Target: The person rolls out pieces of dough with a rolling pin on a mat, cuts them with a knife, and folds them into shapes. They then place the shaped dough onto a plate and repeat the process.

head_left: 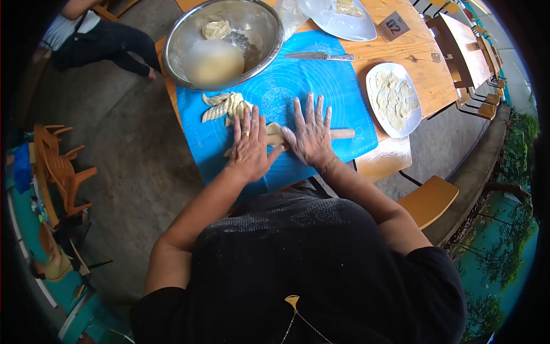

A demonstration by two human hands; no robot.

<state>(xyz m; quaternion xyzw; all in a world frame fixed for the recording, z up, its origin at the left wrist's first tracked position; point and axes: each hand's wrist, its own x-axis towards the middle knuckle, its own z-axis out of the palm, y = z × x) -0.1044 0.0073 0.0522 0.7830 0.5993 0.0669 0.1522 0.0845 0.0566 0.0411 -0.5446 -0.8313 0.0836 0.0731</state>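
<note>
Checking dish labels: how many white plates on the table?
2: near plate, right of the blue mat; far plate, left of the 02 card, partly cropped. More may be out of frame.

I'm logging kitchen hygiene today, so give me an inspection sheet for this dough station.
Surface: blue mat with printed circles, on a wooden table.
Job's things: rolling pin under the hands; cut dough pieces on the mat's left; metal bowl holding a dough lump; white plate of flattened dough pieces at right.
Clutter: knife lying on the mat; number card on the table.
Hands: left and right both palms down, fingers extended; flour-like residue on them.
Cables: nothing seen.
Surroundings: another person at upper left; brown chair at left; plants at right.
</note>
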